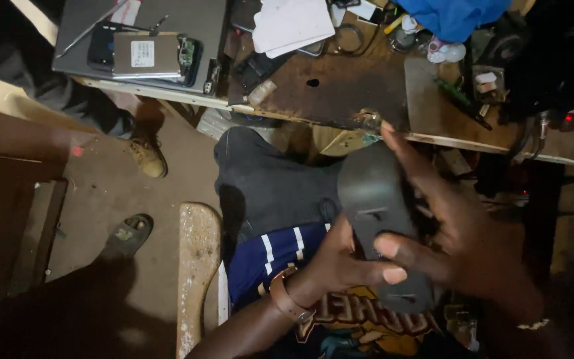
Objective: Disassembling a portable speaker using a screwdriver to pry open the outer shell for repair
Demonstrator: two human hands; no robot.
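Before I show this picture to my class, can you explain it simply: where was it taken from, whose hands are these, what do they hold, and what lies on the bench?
The one picture comes from a camera worn on a person's head, looking down at their lap. Both hands are theirs. The left hand, with a brown wrist strap, and the right hand together grip a dark oval plastic cover. Above lies a worn workbench carrying an opened grey laptop, white papers and a blue cloth. A wooden stool shows at the lap's left.
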